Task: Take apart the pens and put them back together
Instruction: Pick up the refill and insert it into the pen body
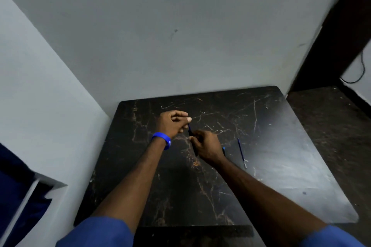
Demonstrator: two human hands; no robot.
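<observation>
A dark pen (190,130) is gripped at both ends: its upper end is pinched in the closed fingers of the left hand (172,123), and its lower part is wrapped by the curled fingers of the right hand (206,146). The pen is held just above the table, near the middle of its far half. Its long axis runs steeply away from the person, with the upper end tilted slightly to the left and pointing toward the wall, and the lower end pointing back toward the person. Which end carries the tip cannot be told, since both are covered.

The black marble-patterned table (281,166) is set against a pale grey wall (180,36), with a second wall met at its left edge. Both forearms are stretched over the table from blue sleeves (96,232) at the bottom of the view. A blue wristband (163,140) is worn on the left wrist.

A thin blue refill (241,152) is laid flat on the table to the right of the right hand, apart from it; its long axis runs nearly front to back, and its pale end is nearest the person. A small blue piece (223,150) is seen just beside the right hand, partly hidden by it.
</observation>
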